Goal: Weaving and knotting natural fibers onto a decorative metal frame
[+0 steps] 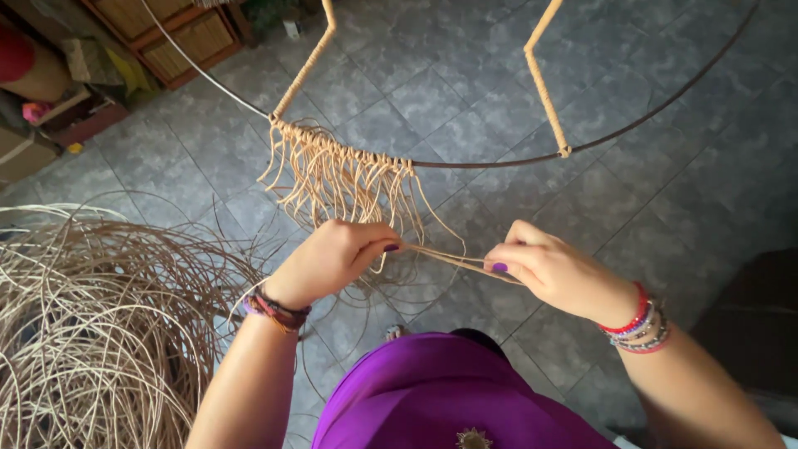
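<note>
Between both hands, a cane strand (453,259) is stretched taut: left hand (332,259) and right hand (553,270) each pinch an end. Above, the metal hoop (490,162) carries only a short knotted stretch (341,158); most stays bare, with loose cane (91,324) piled alongside.

There is one view only, from a camera worn on the person's head, looking steeply down and slightly forward over the purple-clad chest. It sits close: the left hand (332,259) and right hand (553,270) fill the middle of the frame, forearms running out at the bottom edge. Beyond the hands the metal hoop (499,163) crosses the upper frame, above the grey tiled floor (465,91). Left of the left hand lies a heap of rattan strands (91,333).
</note>
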